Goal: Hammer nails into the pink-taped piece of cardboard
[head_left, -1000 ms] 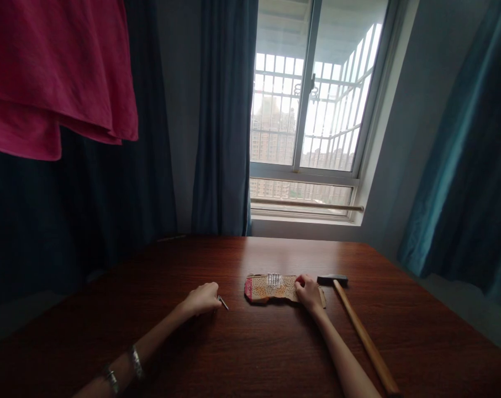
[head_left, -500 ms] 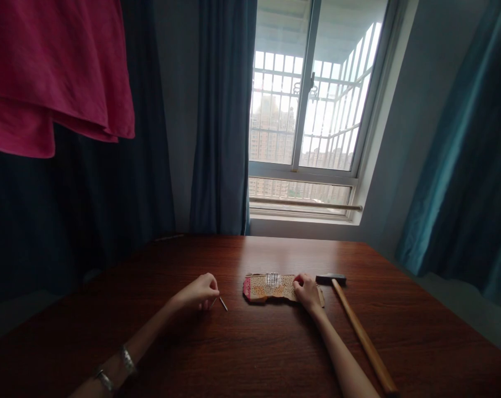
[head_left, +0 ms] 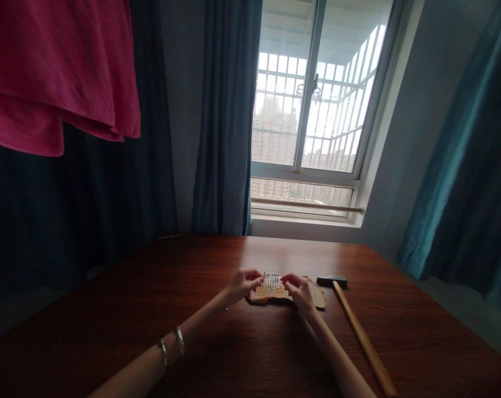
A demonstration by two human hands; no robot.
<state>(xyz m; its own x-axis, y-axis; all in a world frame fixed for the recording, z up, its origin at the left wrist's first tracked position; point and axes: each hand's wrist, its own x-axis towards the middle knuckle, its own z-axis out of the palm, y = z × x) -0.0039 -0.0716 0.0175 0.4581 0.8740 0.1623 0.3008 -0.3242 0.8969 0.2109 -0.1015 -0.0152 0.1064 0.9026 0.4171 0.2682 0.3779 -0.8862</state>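
Observation:
A small dotted, tan board (head_left: 316, 294) with a red left end lies on the dark wooden table (head_left: 242, 348). Several nails (head_left: 273, 278) stand upright in a row on it. My left hand (head_left: 242, 283) is at the board's left end, fingers pinched on a thin nail held upright beside the row. My right hand (head_left: 298, 290) rests on the middle of the board, fingers curled, just right of the nails. Two bracelets sit on my left wrist.
A hammer (head_left: 358, 331) with a long wooden handle lies right of the board, head away from me. Beyond the table are a barred window (head_left: 308, 121) and blue curtains (head_left: 225, 121). A red cloth (head_left: 55, 66) hangs at upper left.
My left hand picked up a nail from the table and carried it right to the board's left end. My right hand shifted left along the board toward the nails.

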